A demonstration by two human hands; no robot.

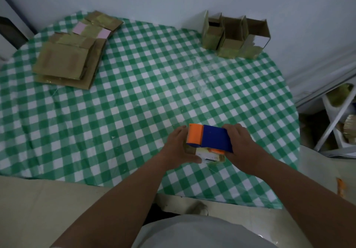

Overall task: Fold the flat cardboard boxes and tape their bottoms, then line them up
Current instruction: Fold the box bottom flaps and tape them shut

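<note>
A small folded cardboard box rests on the green checked tablecloth near the front edge. My left hand grips its left side. My right hand holds a blue and orange tape dispenser pressed flat on top of the box, hiding most of it. A stack of flat cardboard boxes lies at the far left. Three folded boxes stand side by side in a row at the far right, open tops up.
The round table has a wall close behind it. A white shelf frame with items stands off the table's right edge. A beige surface lies at the near left.
</note>
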